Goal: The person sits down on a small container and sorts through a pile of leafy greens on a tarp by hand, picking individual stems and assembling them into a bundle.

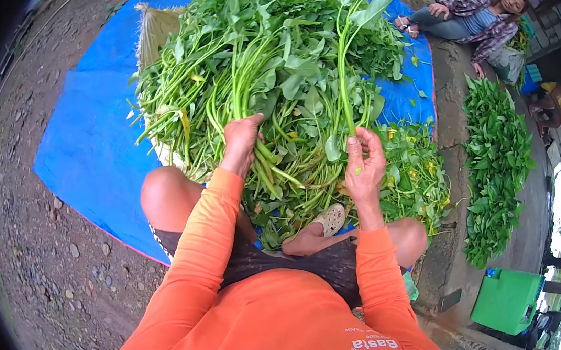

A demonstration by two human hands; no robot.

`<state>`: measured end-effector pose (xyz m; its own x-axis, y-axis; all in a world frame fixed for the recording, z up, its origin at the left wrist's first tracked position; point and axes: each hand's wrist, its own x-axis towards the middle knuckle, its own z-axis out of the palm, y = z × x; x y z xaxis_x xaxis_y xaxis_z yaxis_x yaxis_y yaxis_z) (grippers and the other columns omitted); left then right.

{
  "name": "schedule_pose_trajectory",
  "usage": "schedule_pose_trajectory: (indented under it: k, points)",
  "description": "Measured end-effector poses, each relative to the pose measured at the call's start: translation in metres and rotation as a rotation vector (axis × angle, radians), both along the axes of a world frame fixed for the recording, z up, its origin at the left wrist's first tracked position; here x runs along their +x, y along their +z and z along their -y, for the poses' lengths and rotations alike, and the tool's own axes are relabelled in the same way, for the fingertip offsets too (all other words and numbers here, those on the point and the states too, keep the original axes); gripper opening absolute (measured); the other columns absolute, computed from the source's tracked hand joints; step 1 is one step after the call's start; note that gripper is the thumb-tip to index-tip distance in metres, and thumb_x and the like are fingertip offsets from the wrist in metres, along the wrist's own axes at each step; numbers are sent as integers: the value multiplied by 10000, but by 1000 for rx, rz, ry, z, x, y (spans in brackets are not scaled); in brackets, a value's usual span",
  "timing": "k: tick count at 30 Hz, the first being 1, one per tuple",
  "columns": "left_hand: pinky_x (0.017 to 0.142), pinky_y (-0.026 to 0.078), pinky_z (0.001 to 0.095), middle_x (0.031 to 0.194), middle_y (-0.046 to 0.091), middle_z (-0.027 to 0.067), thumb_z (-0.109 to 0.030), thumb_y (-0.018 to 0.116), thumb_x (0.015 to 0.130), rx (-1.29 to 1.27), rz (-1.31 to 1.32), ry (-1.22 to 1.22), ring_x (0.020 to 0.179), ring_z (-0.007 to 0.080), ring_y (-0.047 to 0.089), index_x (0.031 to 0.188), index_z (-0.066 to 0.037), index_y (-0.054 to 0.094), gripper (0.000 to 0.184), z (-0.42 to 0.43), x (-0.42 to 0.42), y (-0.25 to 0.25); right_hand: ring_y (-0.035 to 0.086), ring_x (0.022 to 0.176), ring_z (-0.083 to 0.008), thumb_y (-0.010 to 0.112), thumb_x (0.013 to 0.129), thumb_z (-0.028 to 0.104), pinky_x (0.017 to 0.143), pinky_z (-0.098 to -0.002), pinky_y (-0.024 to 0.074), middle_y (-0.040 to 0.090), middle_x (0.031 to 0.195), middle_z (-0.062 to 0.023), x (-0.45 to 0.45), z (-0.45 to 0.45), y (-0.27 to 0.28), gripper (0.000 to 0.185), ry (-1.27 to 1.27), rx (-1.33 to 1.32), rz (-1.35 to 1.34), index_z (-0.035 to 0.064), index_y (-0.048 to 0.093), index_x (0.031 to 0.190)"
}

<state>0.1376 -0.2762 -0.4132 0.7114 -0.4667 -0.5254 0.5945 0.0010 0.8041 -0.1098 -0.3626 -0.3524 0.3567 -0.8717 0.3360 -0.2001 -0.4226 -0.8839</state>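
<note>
My left hand (241,141) is closed around a bunch of water spinach (241,81), its cut stem ends sticking out below the fist toward my knees. Between the thumb and fingers of my right hand (367,164) are a couple of long water spinach stems (345,72), standing upright with leaves at the top. A small green leaf piece clings to that palm. Both hands are over a large heap of water spinach (198,48) in front of my crossed legs. Loose stems and leaf scraps lie around my foot and partly hide the ground cover.
A blue tarp (85,132) lies under the heap, with a woven sack (155,33) at its left. Yellowing trimmed leaves (412,169) are piled at right. Beyond are a row of greens (496,165), a green plastic container (505,301) and a seated person (478,18).
</note>
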Motion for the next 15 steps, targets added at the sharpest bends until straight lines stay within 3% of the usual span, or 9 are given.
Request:
schedule_pose_trajectory:
  k: [2, 6, 8, 10, 12, 14, 15]
  points:
    - [441, 478, 338, 634, 558, 45, -115, 811, 902, -8, -31, 8, 480, 175, 549, 801, -21, 614, 241, 1, -4, -1, 643, 889, -165, 699, 1049, 102, 796, -309, 538, 700, 1039, -82, 11, -5, 5, 210, -18, -180, -19, -6, 694, 1230]
    - [439, 468, 338, 642, 555, 36, -257, 861, 929, -16, -37, 6, 483, 165, 529, 788, -42, 617, 354, 6, -17, -16, 670, 849, -192, 693, 1036, 96, 773, -330, 545, 727, 989, -115, 44, -22, -35, 215, 114, -6, -29, -28, 724, 1208]
    - [484, 503, 340, 663, 565, 39, -509, 824, 954, -76, -53, -51, 531, 163, 557, 818, -39, 638, 523, 5, -26, -37, 642, 890, -126, 702, 1039, 87, 834, -285, 538, 733, 1026, -56, 55, -29, -73, 205, 289, 331, -251, -25, 737, 1206]
    - [510, 523, 348, 680, 571, 44, -586, 796, 951, -75, -124, -42, 552, 168, 569, 904, -16, 652, 590, -3, -33, -33, 619, 847, -101, 663, 1055, 97, 786, -274, 519, 728, 951, -32, 54, -34, -96, 221, 353, 365, -239, -26, 741, 1222]
    - [536, 551, 351, 719, 580, 58, -618, 822, 913, -119, -259, -81, 580, 187, 593, 1014, 17, 636, 669, -11, -28, -49, 597, 785, -86, 664, 1057, 103, 724, -266, 504, 709, 921, -10, 53, -36, -100, 235, 328, 578, -180, -19, 742, 1243]
    - [565, 572, 357, 761, 614, 82, -604, 865, 876, -72, -238, -195, 630, 202, 626, 1014, 21, 646, 676, -7, -28, -60, 584, 735, -80, 677, 1058, 124, 675, -260, 496, 713, 912, -5, 49, -34, -85, 265, 406, 494, -335, -10, 741, 1277]
    - [593, 581, 367, 818, 650, 103, -532, 914, 846, -134, -221, -320, 682, 212, 654, 1051, 39, 664, 656, -8, -29, -50, 572, 696, -79, 691, 1058, 154, 638, -263, 489, 720, 909, -7, 53, -33, -86, 292, 430, 577, -302, 8, 741, 1306]
